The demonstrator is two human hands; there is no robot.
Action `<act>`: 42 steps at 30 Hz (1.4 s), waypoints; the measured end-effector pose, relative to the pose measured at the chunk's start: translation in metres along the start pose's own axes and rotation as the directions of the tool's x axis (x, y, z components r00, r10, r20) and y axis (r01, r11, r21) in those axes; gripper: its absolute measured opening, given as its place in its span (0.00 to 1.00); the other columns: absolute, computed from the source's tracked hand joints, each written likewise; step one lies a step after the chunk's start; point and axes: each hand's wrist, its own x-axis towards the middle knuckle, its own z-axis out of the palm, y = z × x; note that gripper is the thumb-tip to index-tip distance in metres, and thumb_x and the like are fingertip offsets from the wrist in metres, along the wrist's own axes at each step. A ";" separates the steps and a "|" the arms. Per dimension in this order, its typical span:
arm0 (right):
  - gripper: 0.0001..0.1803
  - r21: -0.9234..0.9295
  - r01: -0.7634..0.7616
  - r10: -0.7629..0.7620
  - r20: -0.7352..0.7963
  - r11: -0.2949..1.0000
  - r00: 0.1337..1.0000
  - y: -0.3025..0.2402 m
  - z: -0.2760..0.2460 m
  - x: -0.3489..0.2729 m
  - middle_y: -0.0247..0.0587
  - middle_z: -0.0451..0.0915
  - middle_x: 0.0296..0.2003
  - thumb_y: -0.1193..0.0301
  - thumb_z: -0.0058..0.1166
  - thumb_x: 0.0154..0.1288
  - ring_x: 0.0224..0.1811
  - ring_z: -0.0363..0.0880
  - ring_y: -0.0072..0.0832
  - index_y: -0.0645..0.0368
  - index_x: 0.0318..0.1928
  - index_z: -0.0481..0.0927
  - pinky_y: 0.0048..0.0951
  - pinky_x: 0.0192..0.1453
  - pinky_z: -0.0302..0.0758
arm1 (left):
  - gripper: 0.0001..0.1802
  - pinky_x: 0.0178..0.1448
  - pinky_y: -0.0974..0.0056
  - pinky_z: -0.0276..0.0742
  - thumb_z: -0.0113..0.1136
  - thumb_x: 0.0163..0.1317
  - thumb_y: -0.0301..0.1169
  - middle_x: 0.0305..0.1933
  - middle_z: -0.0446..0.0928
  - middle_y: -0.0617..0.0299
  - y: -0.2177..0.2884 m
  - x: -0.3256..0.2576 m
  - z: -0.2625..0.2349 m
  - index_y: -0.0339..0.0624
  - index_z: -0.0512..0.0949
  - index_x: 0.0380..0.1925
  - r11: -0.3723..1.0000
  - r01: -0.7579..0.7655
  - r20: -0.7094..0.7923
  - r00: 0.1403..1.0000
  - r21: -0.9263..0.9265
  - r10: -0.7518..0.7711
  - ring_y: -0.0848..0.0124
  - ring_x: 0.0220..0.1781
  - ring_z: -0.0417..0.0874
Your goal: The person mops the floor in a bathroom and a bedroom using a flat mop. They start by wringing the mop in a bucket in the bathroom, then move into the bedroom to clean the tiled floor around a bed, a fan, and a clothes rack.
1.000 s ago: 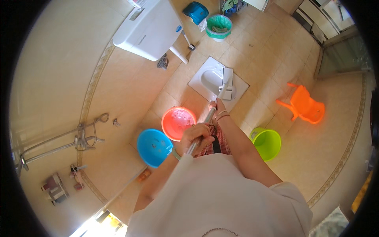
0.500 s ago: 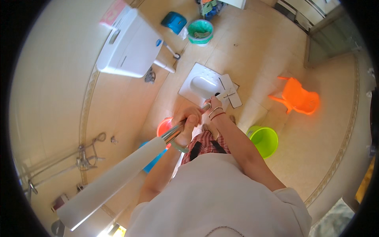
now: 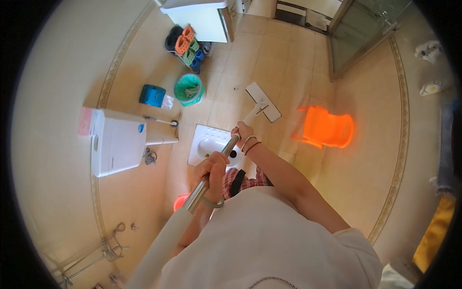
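Observation:
Both my hands grip the pole of a flat mop, which slants from the lower left up toward the middle. My left hand [image 3: 211,168], a pale bangle at its wrist, is closed around the metal part of the pole. Farther along, my right hand [image 3: 243,132], with bracelets at the wrist, wraps the pole nearer its lower end. The flat mop's [image 3: 263,102] white rectangular head rests on the tiled floor ahead. The thick white handle end passes out of view at the bottom.
A squat toilet [image 3: 209,138] lies just left of my hands. Along the left wall are a white cistern [image 3: 119,142], a lined bin [image 3: 189,90] and a shoe rack [image 3: 191,50]. An orange plastic chair [image 3: 329,127] stands right. A red container [image 3: 180,202] shows near my left forearm.
The mop head has moved from the toilet's edge onto the floor farther ahead. The view has shifted forward and right; the shoe rack shows more fully, and the lime bucket has left view.

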 end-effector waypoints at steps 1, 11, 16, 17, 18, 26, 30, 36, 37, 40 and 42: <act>0.09 0.026 0.001 -0.001 -0.002 1.000 1.000 -0.019 0.005 0.004 0.36 0.64 0.21 0.79 0.48 0.61 0.18 0.66 0.23 0.61 0.29 0.62 0.22 0.19 0.69 | 0.15 0.36 0.59 0.69 0.43 0.68 0.23 0.17 0.62 0.64 -0.008 0.014 0.011 0.43 0.60 0.20 1.000 0.011 0.009 1.000 -0.008 -0.011 0.72 0.21 0.62; 0.05 0.121 0.111 -0.102 -0.079 0.986 0.992 -0.223 0.077 0.113 0.36 0.63 0.22 0.78 0.45 0.63 0.18 0.64 0.25 0.63 0.32 0.63 0.25 0.19 0.68 | 0.14 0.42 0.55 0.72 0.50 0.68 0.26 0.17 0.64 0.65 -0.123 0.194 0.130 0.44 0.63 0.22 0.996 -0.015 0.164 0.986 -0.085 0.029 0.72 0.20 0.65; 0.06 0.079 0.183 -0.171 -0.141 0.980 0.975 -0.349 0.124 0.165 0.38 0.65 0.21 0.78 0.43 0.62 0.16 0.64 0.26 0.61 0.28 0.63 0.27 0.18 0.66 | 0.15 0.38 0.57 0.73 0.50 0.66 0.21 0.17 0.66 0.64 -0.189 0.302 0.206 0.42 0.63 0.20 0.989 0.087 0.309 0.950 -0.119 -0.046 0.71 0.20 0.65; 0.06 0.098 0.174 -0.160 -0.136 0.980 0.978 -0.374 0.133 0.174 0.36 0.65 0.21 0.78 0.44 0.62 0.16 0.65 0.24 0.60 0.29 0.62 0.26 0.18 0.67 | 0.15 0.39 0.57 0.73 0.50 0.66 0.20 0.17 0.66 0.64 -0.203 0.324 0.220 0.42 0.63 0.20 0.987 0.084 0.321 0.946 -0.134 -0.037 0.71 0.20 0.66; 0.07 0.118 0.163 -0.148 -0.130 0.979 0.980 -0.398 0.142 0.183 0.35 0.65 0.20 0.78 0.45 0.63 0.16 0.65 0.23 0.58 0.29 0.62 0.25 0.18 0.67 | 0.15 0.40 0.56 0.74 0.50 0.66 0.20 0.17 0.66 0.63 -0.218 0.345 0.235 0.42 0.63 0.20 0.986 0.082 0.332 0.943 -0.148 -0.028 0.71 0.20 0.66; 0.07 0.220 0.187 -0.175 -0.071 0.958 0.982 -0.561 0.209 0.258 0.34 0.65 0.21 0.78 0.46 0.62 0.18 0.66 0.23 0.58 0.31 0.62 0.24 0.18 0.67 | 0.13 0.44 0.56 0.77 0.54 0.60 0.15 0.19 0.69 0.60 -0.299 0.503 0.331 0.38 0.66 0.20 0.974 0.119 0.521 0.853 -0.193 -0.001 0.68 0.22 0.69; 0.03 0.246 0.213 -0.196 -0.093 0.946 0.976 -0.630 0.278 0.299 0.35 0.63 0.23 0.79 0.42 0.62 0.19 0.65 0.25 0.61 0.34 0.63 0.27 0.19 0.68 | 0.13 0.41 0.57 0.76 0.56 0.60 0.16 0.19 0.69 0.60 -0.332 0.596 0.368 0.39 0.66 0.20 0.974 0.113 0.531 0.847 -0.198 0.010 0.68 0.22 0.68; 0.06 0.314 0.095 -0.111 0.033 0.945 0.993 -0.728 0.393 0.375 0.37 0.64 0.25 0.78 0.45 0.64 0.19 0.65 0.24 0.61 0.37 0.61 0.25 0.20 0.69 | 0.19 0.34 0.59 0.70 0.54 0.68 0.26 0.17 0.63 0.65 -0.386 0.736 0.422 0.44 0.60 0.19 0.988 0.061 0.429 0.903 -0.142 0.006 0.72 0.20 0.62; 0.07 0.338 0.083 -0.101 0.034 0.937 0.994 -0.745 0.409 0.381 0.37 0.64 0.26 0.78 0.46 0.64 0.19 0.65 0.24 0.61 0.37 0.61 0.25 0.20 0.69 | 0.19 0.33 0.59 0.70 0.54 0.67 0.26 0.17 0.63 0.65 -0.394 0.757 0.429 0.44 0.60 0.19 0.988 0.048 0.424 0.906 -0.147 0.019 0.72 0.20 0.62; 0.08 0.364 0.014 -0.041 0.066 0.931 0.997 -0.791 0.467 0.414 0.36 0.64 0.26 0.77 0.46 0.66 0.19 0.65 0.22 0.61 0.39 0.60 0.25 0.21 0.71 | 0.19 0.32 0.60 0.69 0.55 0.66 0.25 0.17 0.63 0.65 -0.412 0.830 0.453 0.43 0.60 0.18 0.989 0.004 0.424 0.904 -0.150 0.060 0.72 0.19 0.62; 0.09 0.340 0.014 -0.056 0.112 0.940 0.992 -0.814 0.492 0.448 0.37 0.64 0.27 0.76 0.46 0.67 0.20 0.66 0.21 0.62 0.41 0.60 0.23 0.22 0.72 | 0.19 0.32 0.60 0.69 0.55 0.66 0.25 0.16 0.63 0.66 -0.432 0.871 0.463 0.43 0.60 0.18 0.991 -0.016 0.451 0.889 -0.129 0.073 0.72 0.18 0.63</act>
